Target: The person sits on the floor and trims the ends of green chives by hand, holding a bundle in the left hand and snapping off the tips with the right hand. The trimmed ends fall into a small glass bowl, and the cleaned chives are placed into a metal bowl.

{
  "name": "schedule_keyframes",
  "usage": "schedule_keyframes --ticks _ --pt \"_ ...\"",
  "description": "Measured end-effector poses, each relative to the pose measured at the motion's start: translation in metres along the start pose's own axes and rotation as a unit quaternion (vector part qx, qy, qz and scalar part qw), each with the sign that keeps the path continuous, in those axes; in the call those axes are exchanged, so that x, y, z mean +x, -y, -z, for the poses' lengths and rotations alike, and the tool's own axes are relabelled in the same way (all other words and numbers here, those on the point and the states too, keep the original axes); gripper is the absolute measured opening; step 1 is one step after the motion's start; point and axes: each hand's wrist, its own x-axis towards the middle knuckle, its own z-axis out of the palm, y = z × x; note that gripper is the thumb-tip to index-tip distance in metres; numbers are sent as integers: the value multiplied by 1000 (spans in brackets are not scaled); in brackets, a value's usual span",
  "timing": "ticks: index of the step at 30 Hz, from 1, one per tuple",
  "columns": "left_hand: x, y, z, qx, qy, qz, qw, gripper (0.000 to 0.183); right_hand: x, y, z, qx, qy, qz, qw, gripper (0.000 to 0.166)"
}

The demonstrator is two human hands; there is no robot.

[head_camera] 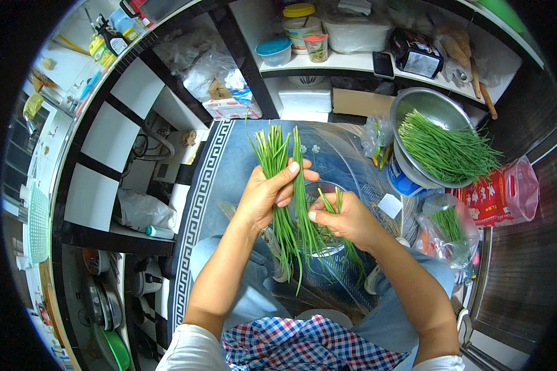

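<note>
My left hand (256,199) grips a bunch of long green chives (285,246), pale stem ends pointing away from me. A thinner strand of chives (302,204) is separated from it and hangs along my left fingers. My right hand (350,218) pinches a few loose chives (352,255) whose leaves trail below the palm. Its thumb tip is close to the thinner strand; whether it touches cannot be told. Beneath my hands, between my feet, a round container (328,251) on the floor is largely hidden. It holds some plant scraps.
A metal basin (450,104) heaped with chives (445,148) rests on a bucket (401,178) at the right. Beside it are a red bag (485,201) and a clear plastic bag (448,232) with chives. Shelves (352,62) stand ahead, cabinets (109,134) on the left. A blue mat (227,157) covers the floor.
</note>
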Motion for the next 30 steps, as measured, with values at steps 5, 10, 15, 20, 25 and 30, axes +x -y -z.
schedule_keyframes --ticks 5,10,15,20,25,30 --pt "-1 -1 1 -13 14 -1 1000 25 0 2 2 -20 -13 9 1000 13" --pt "-1 -3 4 -43 29 -2 999 24 -1 6 5 -32 -12 14 999 11" --pt "-1 -3 4 -50 29 -1 998 22 0 4 7 -36 11 27 999 9" --pt "1 1 7 -70 14 -1 997 22 5 -4 3 -50 -20 79 995 9" --pt "7 8 13 -116 -39 4 992 21 4 -7 -11 -85 -127 122 981 7" --pt "11 8 22 -166 -85 -7 982 22 5 -5 -13 -43 -201 159 966 7"
